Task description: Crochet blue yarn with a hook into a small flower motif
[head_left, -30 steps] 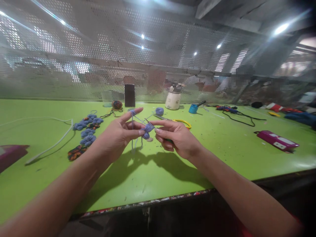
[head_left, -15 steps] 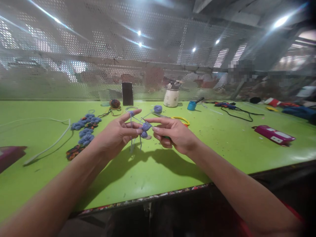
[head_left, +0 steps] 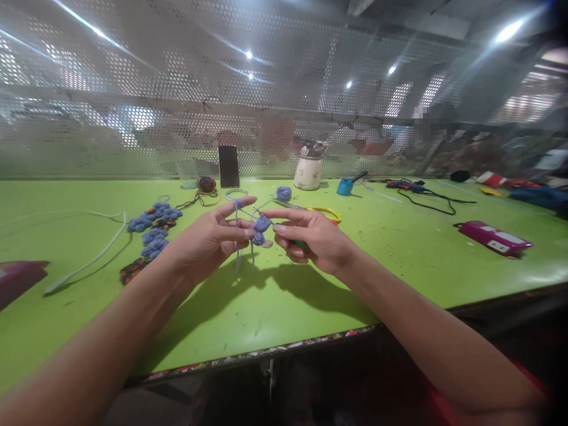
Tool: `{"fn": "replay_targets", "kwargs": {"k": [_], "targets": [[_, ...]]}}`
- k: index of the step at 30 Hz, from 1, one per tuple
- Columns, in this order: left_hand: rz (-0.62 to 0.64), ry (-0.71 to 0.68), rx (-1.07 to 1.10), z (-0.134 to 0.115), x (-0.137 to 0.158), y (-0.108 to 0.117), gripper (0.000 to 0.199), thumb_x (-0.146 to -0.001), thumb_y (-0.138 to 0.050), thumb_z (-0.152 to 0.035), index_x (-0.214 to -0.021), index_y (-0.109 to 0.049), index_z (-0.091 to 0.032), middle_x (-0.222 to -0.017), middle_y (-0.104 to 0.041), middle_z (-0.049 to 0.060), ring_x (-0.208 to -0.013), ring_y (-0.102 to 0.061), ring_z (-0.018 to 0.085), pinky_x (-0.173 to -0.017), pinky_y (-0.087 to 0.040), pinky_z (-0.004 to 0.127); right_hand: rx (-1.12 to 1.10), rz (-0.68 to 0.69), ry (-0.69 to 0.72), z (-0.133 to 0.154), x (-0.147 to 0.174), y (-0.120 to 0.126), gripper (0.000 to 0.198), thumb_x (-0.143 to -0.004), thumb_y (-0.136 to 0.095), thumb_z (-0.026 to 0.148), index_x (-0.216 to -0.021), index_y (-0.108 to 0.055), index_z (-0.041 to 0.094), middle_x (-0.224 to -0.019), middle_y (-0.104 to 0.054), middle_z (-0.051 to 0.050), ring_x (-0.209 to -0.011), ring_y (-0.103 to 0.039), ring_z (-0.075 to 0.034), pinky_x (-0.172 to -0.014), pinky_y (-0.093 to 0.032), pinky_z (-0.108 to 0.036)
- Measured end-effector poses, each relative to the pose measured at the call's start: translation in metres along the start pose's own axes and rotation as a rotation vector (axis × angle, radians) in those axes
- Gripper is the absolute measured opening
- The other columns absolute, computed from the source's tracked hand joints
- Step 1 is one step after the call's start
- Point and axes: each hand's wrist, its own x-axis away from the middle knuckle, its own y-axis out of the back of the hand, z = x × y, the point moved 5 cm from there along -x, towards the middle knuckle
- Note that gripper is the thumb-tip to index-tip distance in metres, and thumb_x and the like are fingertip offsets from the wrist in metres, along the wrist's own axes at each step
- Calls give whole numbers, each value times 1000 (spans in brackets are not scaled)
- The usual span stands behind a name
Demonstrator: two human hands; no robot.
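Note:
Between my hands, above the table, is a small piece of blue-purple crochet with loose yarn ends hanging below it. My left hand pinches the piece between thumb and fingers, and yarn loops round its raised index finger. My right hand is closed on a crochet hook with a green handle, mostly hidden in the palm; loops of the piece lie on its shaft. A ball of the same yarn rests behind, a strand running toward my hands. Yellow-handled scissors lie just beyond my right hand.
Crocheted flowers and a multicoloured yarn ball are at left, near a white cable. A phone, a white jar and a blue pot stand at the back. A purple power strip lies right.
My hands stay in nearly the same place. The crochet piece and the right fingers have shifted slightly, with the loops on the hook at a changed angle. The view has tilted a little.

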Motion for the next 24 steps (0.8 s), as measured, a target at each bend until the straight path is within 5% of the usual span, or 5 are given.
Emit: {"fn": "replay_targets", "kwargs": {"k": [24], "targets": [[-37,20,32,0,0,2,59,-67,-68,10,-120,-65,-15,-75,-73,4,-66,-68,13,-64,-54,19,-42,27,-39,2,3,-2,34,-92,-53,14,-123,-66,16,-56,-55,4,-36,-37,-3,-34,-27,-14]]}}
